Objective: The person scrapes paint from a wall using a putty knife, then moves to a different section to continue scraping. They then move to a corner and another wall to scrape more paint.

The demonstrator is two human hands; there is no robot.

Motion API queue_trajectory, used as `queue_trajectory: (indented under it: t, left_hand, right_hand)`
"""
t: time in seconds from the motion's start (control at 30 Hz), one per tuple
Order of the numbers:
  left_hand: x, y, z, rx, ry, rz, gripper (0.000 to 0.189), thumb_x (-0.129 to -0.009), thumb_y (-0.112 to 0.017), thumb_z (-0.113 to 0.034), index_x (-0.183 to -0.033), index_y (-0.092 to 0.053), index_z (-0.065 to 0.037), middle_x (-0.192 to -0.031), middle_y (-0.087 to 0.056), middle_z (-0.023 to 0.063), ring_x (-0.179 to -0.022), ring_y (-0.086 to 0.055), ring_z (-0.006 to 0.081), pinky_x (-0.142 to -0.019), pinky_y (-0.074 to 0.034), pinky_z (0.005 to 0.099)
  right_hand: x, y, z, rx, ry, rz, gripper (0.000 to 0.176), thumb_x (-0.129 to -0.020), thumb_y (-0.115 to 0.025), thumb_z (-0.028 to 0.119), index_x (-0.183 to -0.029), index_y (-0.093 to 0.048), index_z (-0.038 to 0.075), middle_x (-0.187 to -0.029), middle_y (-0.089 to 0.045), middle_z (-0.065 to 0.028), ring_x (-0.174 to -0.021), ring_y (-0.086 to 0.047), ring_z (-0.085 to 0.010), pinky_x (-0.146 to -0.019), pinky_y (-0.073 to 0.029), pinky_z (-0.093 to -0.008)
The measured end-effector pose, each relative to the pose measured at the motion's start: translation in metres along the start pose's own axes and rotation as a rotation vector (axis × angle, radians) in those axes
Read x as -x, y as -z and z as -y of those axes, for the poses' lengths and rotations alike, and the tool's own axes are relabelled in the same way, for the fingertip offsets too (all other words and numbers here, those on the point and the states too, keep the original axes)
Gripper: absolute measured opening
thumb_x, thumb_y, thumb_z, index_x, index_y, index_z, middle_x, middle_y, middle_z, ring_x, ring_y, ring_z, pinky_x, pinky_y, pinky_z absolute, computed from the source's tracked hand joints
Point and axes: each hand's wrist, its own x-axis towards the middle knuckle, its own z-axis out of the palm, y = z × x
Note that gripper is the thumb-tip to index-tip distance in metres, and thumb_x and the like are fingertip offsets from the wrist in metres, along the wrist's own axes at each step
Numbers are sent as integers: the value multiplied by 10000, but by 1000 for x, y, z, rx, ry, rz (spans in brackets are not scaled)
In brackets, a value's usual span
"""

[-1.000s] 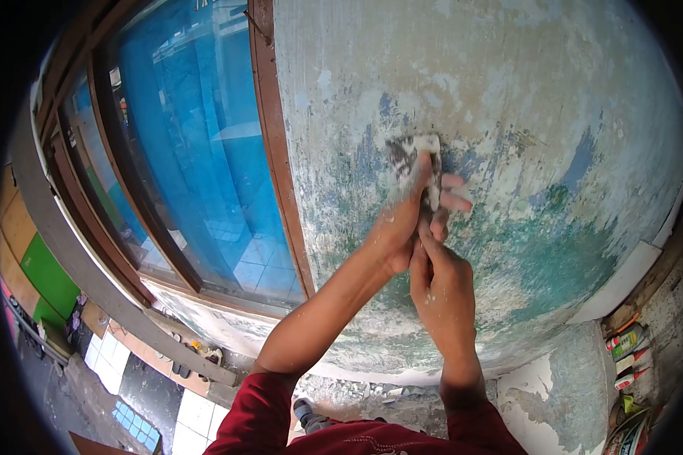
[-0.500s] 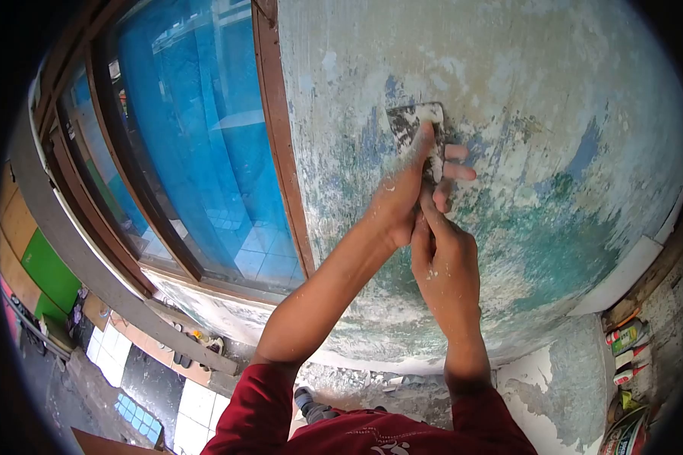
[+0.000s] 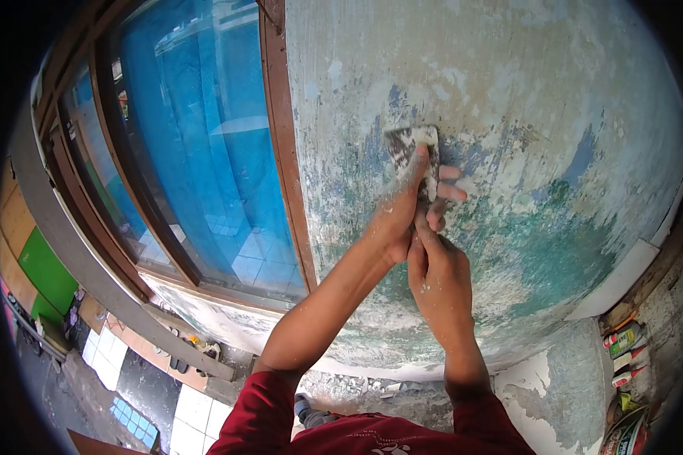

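A scraper [image 3: 404,144] with a flat blade, smeared with white and dark residue, rests against the peeling wall [image 3: 508,91]. My left hand [image 3: 401,208] is closed on the scraper near its blade, thumb laid along the front and fingertips showing at the right. Just below it, my right hand [image 3: 442,277] is closed around the lower end, where the handle is mostly hidden by my fingers. Pale flecks cling to both hands and forearms. Around the blade the wall surface is patchy, with white, blue and green paint.
A brown-framed window [image 3: 284,152] with a blue curtain [image 3: 190,129] behind the glass is on the left. Paint flakes [image 3: 391,388] litter the ground by the wall's foot. Bottles [image 3: 624,339] and a can [image 3: 628,440] stand at the lower right. Footwear [image 3: 180,364] lies lower left.
Both hands and the scraper have moved down the wall and slightly left. The grip looks the same. The view has shifted a little.
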Motion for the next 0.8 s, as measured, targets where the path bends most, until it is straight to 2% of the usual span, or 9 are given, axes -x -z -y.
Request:
queue_trajectory:
  t: [0.1, 0.2, 0.3, 0.5, 0.6, 0.63, 0.8]
  left_hand:
    - [3, 3, 9, 3, 50, 4, 571, -913, -411, -567, -1052, -526, -25, -783, -637, 105, -408, -432, 75, -380, -410, 202]
    - [-5, 0, -2, -8, -17, 45, 574, -914, -410, -565, -1059, -523, -22, -783, -636, 101, -401, -429, 79, -374, -404, 211]
    - [-7, -8, -24, 27, -25, 42, 572, -917, -408, -562, -1054, -526, -20, -780, -635, 96, -401, -440, 79, -363, -400, 203]
    - [5, 5, -8, -33, 29, 11, 567, -916, -412, -559, -1046, -530, -20, -781, -636, 90, -415, -467, 79, -361, -404, 184]
    - [-1, 1, -22, -41, -28, 57, 564, -915, -417, -558, -1043, -531, -21, -788, -638, 95, -417, -464, 81, -349, -398, 186]
    - [-8, 0, -30, -6, -32, 78, 565, -914, -418, -558, -1047, -533, -21, -794, -640, 99, -415, -474, 82, -340, -395, 186]
    - [-4, -8, -50, -56, 7, 45, 576, -915, -413, -558, -1058, -544, -16, -797, -645, 98, -391, -458, 81, -336, -392, 187]
  right_hand:
    - [10, -1, 0, -11, -78, 31, 371, -832, -540, 22, -1202, -518, 18, -761, -591, -241, -671, -601, -386, -560, -471, -447]
    - [-7, 6, 8, -18, -102, 59, 352, -837, -537, 25, -1189, -525, 11, -765, -593, -244, -664, -599, -391, -556, -472, -448]
    - [-24, 4, 13, -39, -48, 24, 348, -843, -532, 28, -1191, -523, 15, -757, -591, -241, -647, -595, -395, -545, -467, -450]
    - [-2, -10, 10, -24, -15, -22, 338, -857, -523, 35, -1195, -517, 17, -763, -590, -246, -667, -598, -403, -553, -466, -451]
    - [-19, 1, 25, -31, -144, 42, 341, -859, -522, 33, -1200, -515, 20, -765, -593, -251, -675, -603, -405, -559, -467, -450]
    - [-28, -1, 26, -12, -103, 2, 349, -858, -525, 31, -1207, -511, 24, -759, -594, -252, -666, -606, -406, -555, -463, -449]
    - [-38, -5, 41, -77, -148, -35, 347, -860, -527, 29, -1206, -508, 16, -749, -586, -259, -667, -603, -404, -553, -454, -448]
